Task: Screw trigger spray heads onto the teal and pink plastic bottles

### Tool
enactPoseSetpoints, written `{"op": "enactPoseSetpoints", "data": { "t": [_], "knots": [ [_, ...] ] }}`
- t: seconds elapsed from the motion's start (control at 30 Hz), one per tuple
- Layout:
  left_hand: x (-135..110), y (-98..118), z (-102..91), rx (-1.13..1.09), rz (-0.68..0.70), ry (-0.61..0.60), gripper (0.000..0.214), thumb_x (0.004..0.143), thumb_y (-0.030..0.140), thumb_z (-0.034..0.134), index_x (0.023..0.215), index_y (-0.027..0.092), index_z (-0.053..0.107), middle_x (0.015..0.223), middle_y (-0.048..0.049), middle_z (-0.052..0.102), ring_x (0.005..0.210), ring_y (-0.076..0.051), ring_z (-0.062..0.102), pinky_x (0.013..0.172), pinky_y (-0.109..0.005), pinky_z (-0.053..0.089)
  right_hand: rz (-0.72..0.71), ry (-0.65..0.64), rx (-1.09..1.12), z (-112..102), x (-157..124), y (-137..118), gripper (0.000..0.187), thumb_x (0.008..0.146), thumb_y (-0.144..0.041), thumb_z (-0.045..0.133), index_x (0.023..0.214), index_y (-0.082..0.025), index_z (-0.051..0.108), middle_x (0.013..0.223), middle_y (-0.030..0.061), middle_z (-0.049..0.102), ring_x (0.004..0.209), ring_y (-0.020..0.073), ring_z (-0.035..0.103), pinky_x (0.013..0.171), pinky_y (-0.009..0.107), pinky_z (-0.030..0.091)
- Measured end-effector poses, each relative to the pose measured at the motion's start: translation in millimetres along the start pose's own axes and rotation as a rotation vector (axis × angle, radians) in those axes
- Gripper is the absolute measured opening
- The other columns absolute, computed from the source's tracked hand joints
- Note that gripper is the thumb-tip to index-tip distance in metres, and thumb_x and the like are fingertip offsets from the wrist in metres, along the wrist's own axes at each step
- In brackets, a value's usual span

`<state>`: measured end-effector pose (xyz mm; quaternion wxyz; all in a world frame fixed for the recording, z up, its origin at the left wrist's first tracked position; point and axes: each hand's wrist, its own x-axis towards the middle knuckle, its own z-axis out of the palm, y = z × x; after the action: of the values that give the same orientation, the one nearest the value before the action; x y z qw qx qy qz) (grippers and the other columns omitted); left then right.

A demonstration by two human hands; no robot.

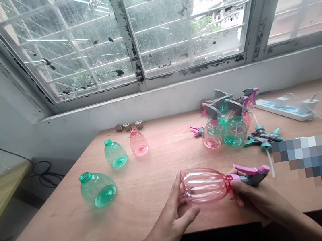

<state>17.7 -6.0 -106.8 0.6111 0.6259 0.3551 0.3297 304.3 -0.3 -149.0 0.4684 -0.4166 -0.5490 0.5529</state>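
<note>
Pink spray bottle (205, 186): held sideways at the surface's (62, 230) near edge, left hand (172, 218) loosely grasping its base, right hand (253, 193) gripping the collar (235, 178). Recommended: steady it lightly (its wall probably flexes), keeping collar and neck (228, 182) aligned. Beyond: green bottle (98, 189) toward the left edge; spray-topped bottles (233, 130) toward the far edge.

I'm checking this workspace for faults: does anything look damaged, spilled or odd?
Yes: the grey-painted window frame behind the brown wooden table has dark, chipped-looking patches, suggesting wear. No spill shows on the table, and the translucent pink plastic bottle between left hand and right hand looks intact.
</note>
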Motion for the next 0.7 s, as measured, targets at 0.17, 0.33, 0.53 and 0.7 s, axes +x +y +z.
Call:
{"op": "enactPoseSetpoints", "data": {
  "t": [0.17, 0.33, 0.53, 0.7],
  "knots": [
    [-1, -5, -0.2, 0.024, -0.011, -0.004, 0.104, 0.094, 0.040, 0.072, 0.165, 0.033, -0.003, 0.174, -0.0063, 0.020, 0.161, -0.028, 0.015, 0.131, -0.046, 0.015, -0.007, -0.014, -0.024, 1, 0, -2, 0.045, 0.097, -0.057, 0.061, 0.075, -0.019, 0.070, 0.064, 0.0035, 0.065, 0.068, 0.0211, 0.057, 0.075, 0.036, 0.039],
    [-3, 2, 0.8, -0.020, -0.073, 0.034, 0.105, 0.096, 0.055, 0.064, 0.165, 0.024, -0.009, 0.175, -0.0117, 0.006, 0.162, -0.030, 0.006, 0.131, -0.049, 0.012, 0.024, -0.006, -0.059, -1, -1, -1, 0.045, 0.096, -0.058, 0.062, 0.073, -0.020, 0.069, 0.066, 0.0034, 0.065, 0.071, 0.0224, 0.059, 0.078, 0.036, 0.041],
    [0, 7, 0.6, 0.001, -0.065, 0.006, 0.092, 0.096, 0.050, 0.066, 0.166, 0.023, 0.013, 0.167, -0.0134, 0.034, 0.160, -0.033, 0.016, 0.131, -0.049, 0.018, 0.046, -0.011, -0.125, -4, -1, 1, 0.046, 0.093, -0.060, 0.064, 0.071, -0.020, 0.071, 0.066, 0.0043, 0.067, 0.073, 0.0240, 0.061, 0.078, 0.037, 0.043],
    [0, -1, 0.5, -0.034, -0.014, 0.007, 0.101, 0.094, 0.034, 0.073, 0.165, 0.036, 0.000, 0.171, -0.0069, 0.028, 0.156, -0.030, 0.030, 0.129, -0.047, 0.023, 0.012, -0.008, -0.093, -1, -1, -4, 0.048, 0.094, -0.062, 0.061, 0.072, -0.020, 0.071, 0.066, 0.0039, 0.066, 0.071, 0.0232, 0.060, 0.078, 0.037, 0.044]
  ]
}}
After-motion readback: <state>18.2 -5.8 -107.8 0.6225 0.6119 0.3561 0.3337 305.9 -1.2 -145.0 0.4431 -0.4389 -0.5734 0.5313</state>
